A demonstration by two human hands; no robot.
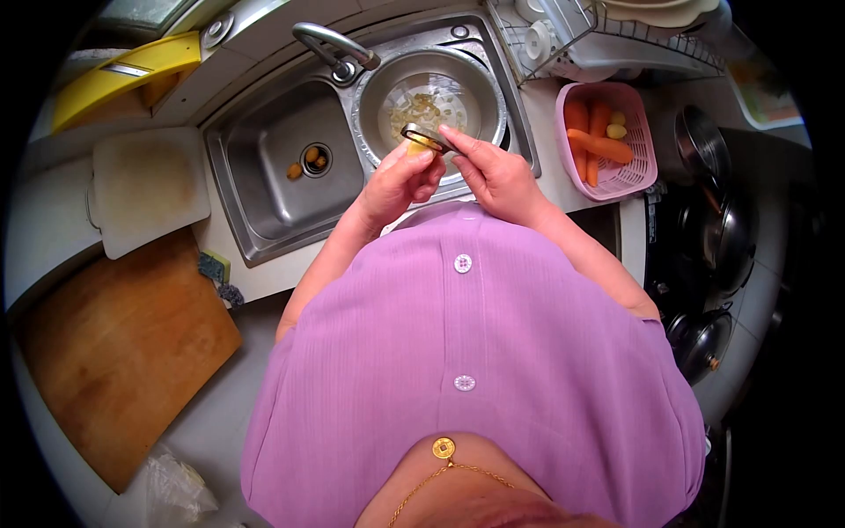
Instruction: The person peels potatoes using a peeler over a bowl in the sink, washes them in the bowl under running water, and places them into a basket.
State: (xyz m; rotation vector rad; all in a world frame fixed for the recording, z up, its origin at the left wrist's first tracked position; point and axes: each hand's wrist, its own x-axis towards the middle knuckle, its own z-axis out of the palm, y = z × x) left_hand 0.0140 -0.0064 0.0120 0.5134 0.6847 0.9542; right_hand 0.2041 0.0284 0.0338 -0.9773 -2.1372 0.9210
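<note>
Small yellow vegetable (420, 149) between the pinched left fingers (412, 166), just beneath the peeler (426, 133) clasped in the right fingers (464, 146).

Yellow piece (420, 149) partly hidden by fingers (410, 169), dish rack (666, 44) cut off

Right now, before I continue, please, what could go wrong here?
The peeler in your right hand is very near the fingertips of your left hand, so a slip may cut them. The small potato you hold might be wet and could drop into the metal basin below. In the left sink, small potatoes lie at the drain and could slow the water.
</note>
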